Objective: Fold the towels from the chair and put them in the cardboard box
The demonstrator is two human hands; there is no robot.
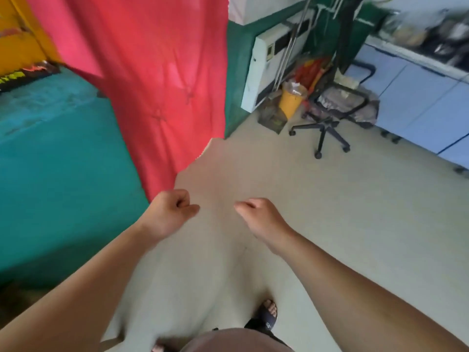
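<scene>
Pale floor (317,212) under me, red curtain (152,85) and teal bed (63,148) on my left, both my hands held out with nothing in them.

My left hand (168,213) and right hand (261,215) hang apart at the same height, fingers curled loosely inward, thumbs pointing toward each other, gripping nothing. Far ahead to my right the black swivel chair (330,123) stands on its castors beside the pale blue cabinets (418,97), its seat facing roughly toward me. On it the towels (337,97) lie in a rumpled greyish heap; blur keeps me from telling their long axis or which way they point. A yellow bucket (290,101) sits just left of the chair.
</scene>
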